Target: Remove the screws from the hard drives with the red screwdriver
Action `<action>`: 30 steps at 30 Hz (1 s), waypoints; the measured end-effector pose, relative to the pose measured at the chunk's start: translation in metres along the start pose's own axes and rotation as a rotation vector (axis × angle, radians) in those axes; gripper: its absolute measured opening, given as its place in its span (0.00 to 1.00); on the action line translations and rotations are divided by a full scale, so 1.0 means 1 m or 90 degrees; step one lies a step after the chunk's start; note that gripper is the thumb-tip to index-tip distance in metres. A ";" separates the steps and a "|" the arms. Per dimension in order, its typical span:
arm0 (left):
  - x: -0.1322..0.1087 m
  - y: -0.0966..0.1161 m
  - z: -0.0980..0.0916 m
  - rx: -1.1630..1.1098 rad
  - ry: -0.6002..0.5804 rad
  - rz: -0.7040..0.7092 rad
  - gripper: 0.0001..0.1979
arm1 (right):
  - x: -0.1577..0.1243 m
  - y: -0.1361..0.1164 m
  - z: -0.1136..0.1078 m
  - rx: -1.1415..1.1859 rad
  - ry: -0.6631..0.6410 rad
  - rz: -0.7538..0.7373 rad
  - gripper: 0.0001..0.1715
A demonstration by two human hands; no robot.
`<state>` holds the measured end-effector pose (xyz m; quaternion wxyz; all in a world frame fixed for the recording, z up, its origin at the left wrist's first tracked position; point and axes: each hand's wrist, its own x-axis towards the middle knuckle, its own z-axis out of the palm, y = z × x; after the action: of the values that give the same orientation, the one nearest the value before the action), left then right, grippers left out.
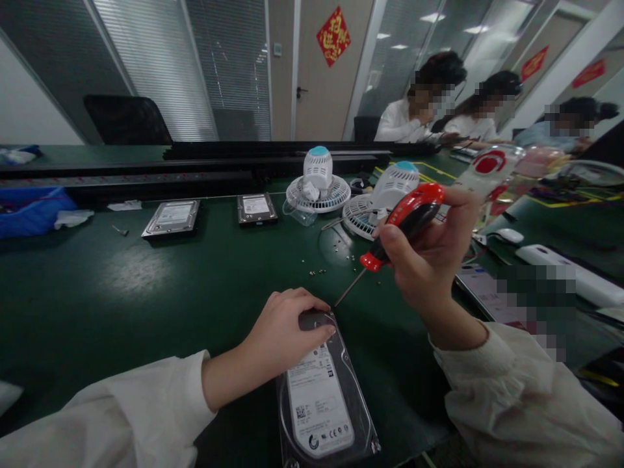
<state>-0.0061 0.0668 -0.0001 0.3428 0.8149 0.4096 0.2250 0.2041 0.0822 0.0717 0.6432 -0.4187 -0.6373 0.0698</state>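
Observation:
A hard drive (324,396) with a white label lies flat on the green table in front of me. My left hand (287,325) rests over its far end, thumb on the top and fingers curled at the far edge, gripping it. In my right hand (433,253) is a red and black screwdriver (407,224), tilted down to the left. The screwdriver's tip is at the drive's far right corner; whether it sits in a screw cannot be made out. Several small screws (319,272) are scattered on the table beyond the drive.
Two more hard drives (173,217) (256,208) lie farther back. White fans (319,188) (390,195) stand behind the screws. A blue bin (32,211) is at the left; a phone (487,292) and a white power strip (570,273) lie at the right. Several people (404,120) sit beyond.

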 end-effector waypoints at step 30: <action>0.010 -0.013 -0.016 0.018 0.001 0.056 0.12 | 0.042 -0.009 0.017 0.001 -0.339 -0.131 0.32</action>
<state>-0.0171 0.0865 0.0017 0.3204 0.8367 0.3769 0.2348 0.1928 0.1102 0.1063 0.4571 -0.3181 -0.8230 0.1117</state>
